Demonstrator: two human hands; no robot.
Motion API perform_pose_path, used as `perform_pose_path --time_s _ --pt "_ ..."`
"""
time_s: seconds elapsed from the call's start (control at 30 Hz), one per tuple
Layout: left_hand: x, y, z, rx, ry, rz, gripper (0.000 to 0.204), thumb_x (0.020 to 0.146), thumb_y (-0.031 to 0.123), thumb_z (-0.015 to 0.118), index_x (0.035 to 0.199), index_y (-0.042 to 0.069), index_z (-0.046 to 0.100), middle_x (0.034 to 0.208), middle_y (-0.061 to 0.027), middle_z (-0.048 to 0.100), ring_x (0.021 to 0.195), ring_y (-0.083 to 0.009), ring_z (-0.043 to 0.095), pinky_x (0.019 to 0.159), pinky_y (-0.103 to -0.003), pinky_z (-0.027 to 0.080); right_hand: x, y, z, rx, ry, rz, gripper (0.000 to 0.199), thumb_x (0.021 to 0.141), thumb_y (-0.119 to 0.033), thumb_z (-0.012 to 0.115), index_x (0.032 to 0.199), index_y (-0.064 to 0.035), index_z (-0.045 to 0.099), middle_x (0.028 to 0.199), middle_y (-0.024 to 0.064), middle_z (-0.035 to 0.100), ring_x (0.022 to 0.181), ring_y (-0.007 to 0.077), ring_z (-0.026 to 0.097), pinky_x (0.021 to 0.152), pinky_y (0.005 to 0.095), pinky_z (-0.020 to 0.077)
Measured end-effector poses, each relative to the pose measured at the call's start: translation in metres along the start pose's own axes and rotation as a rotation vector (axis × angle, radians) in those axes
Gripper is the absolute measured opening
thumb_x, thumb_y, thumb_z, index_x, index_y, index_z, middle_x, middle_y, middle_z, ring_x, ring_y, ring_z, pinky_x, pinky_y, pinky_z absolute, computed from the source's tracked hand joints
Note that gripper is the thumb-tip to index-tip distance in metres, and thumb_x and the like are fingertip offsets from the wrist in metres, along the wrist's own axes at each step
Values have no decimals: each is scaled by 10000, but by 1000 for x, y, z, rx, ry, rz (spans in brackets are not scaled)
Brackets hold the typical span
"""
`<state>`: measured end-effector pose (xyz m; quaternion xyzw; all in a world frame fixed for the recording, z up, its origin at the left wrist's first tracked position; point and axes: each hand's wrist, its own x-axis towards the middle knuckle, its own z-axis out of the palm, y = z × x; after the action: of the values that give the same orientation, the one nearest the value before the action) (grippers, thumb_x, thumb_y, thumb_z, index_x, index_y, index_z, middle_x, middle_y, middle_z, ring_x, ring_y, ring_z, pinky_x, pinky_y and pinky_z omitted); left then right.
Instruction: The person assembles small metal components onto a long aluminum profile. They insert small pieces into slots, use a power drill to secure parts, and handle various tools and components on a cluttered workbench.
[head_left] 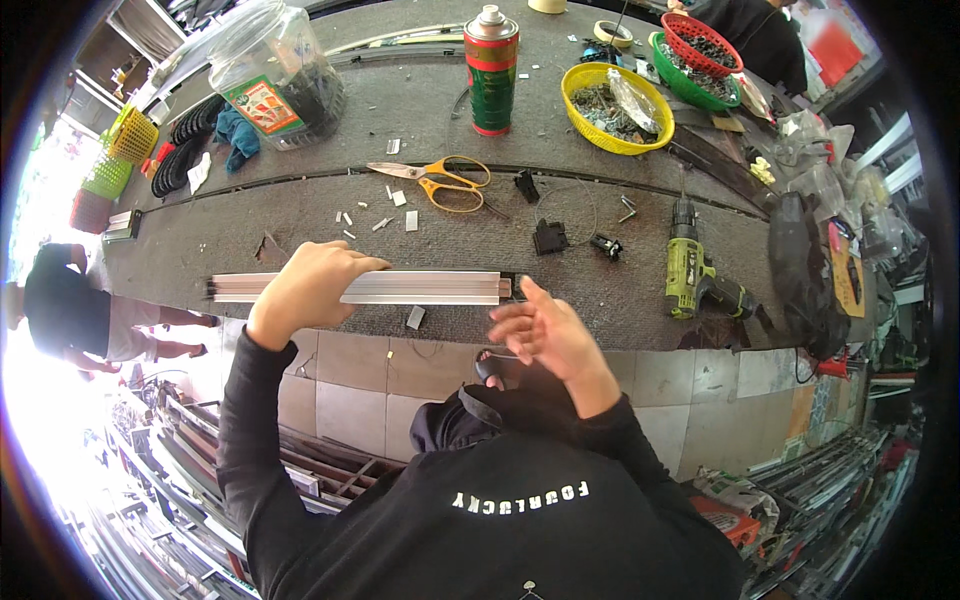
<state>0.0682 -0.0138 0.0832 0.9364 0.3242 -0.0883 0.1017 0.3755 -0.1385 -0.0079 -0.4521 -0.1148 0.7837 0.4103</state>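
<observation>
Aluminium profile (425, 288) lies along our bench's (625, 300) near edge, our left hand (310, 285) clasped over its left half. Our right hand (548, 335) is loosely open beside the dark right-end fitting (516, 283), contact unclear. We seem to be fitting that end; next probably calls for steadying left, pressing right.

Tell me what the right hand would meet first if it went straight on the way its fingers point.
Most likely the metal bar, near its right end, just ahead of the right hand. Depth is unclear in this view, so the hand might pass above it.
</observation>
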Motion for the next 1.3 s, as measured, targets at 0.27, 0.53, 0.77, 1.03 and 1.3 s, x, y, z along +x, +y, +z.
perform_pose_path --time_s 0.27,0.53,0.77,1.03,1.3 --pt "17 -8 17 -165 -77 -136 612 665 124 824 1266 143 707 1091 -129 741 1043 -333 676 935 -436 525 -41 -73 -62 -982 297 -355 200 965 -168 705 888 10 754 650 53 662 556 105 578 553 305 449" --pt "44 65 44 -249 393 -96 691 666 230 881 1316 140 665 1213 -74 715 1108 -289 658 981 -431 504 0 -77 -59 -1501 529 -821 279 849 -231 811 1068 -74 741 1004 146 705 969 321 679 864 425 540" --pt "61 80 43 -307 451 -73 460 664 266 896 1039 100 687 1025 -34 698 954 -265 687 806 -383 547 60 -55 -55 -1548 321 -1021 700 784 -137 851 1417 -106 556 1321 155 561 1175 366 582 1014 452 497" --pt "54 77 34 -311 452 -110 446 662 306 903 975 91 669 958 -25 739 830 -266 725 747 -372 545 25 -65 -41 -639 -20 -872 533 879 -180 806 1341 -36 582 1261 121 675 1167 246 625 1010 380 488" --pt "52 75 36 -288 442 -153 466 649 357 911 962 99 682 885 -22 746 802 -264 733 744 -350 544 2 -52 -16 -949 -218 -1010 427 836 -104 809 1229 -1 677 1189 133 692 1112 287 635 981 387 501"
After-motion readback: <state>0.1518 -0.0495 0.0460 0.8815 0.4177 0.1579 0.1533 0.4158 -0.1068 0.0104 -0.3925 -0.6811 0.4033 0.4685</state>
